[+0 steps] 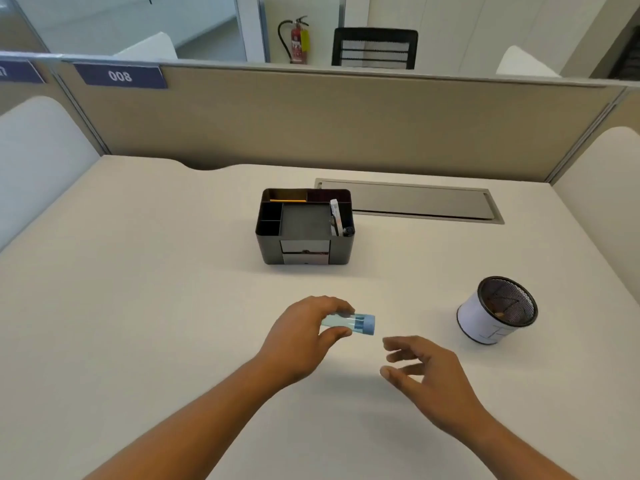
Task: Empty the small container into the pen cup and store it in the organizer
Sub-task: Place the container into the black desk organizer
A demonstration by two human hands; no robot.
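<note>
we're holding the container point(348, 324) sideways in our left hand point(304, 336), long axis running left-right, blue cap pointing right | right hand point(427, 370) hovering just beside the cap, fingers loose, gripping nothing | cup point(485, 318) sitting off right | organizer point(304, 251) sitting behind

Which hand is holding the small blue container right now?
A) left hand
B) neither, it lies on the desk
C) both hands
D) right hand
A: the left hand grips the small container by its clear body, blue cap pointing right; the right hand is open beside it, not touching.
</note>
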